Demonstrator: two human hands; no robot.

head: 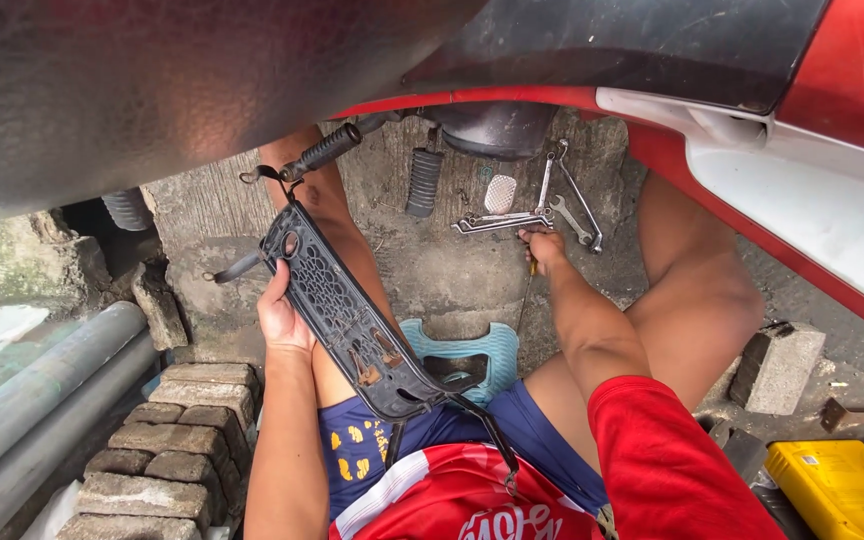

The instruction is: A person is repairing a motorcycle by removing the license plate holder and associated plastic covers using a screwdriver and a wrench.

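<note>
Head view:
Left hand (285, 318): fingers clamped on the edge of a black perforated panel (342, 315), held tilted over the lap.
Right hand (544, 248): fingers curled on a thin tool, touching the wrenches (542, 215) on the concrete ground (452, 270).
Nearby: teal stool (472, 350), paving bricks (167, 440) at lower left.

Head camera looks steeply down, close above the seated person's lap.

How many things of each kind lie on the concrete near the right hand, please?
Wrenches: 4
Rubber footpeg sleeve: 1
Metal pedal pad: 1
Total: 6
</note>
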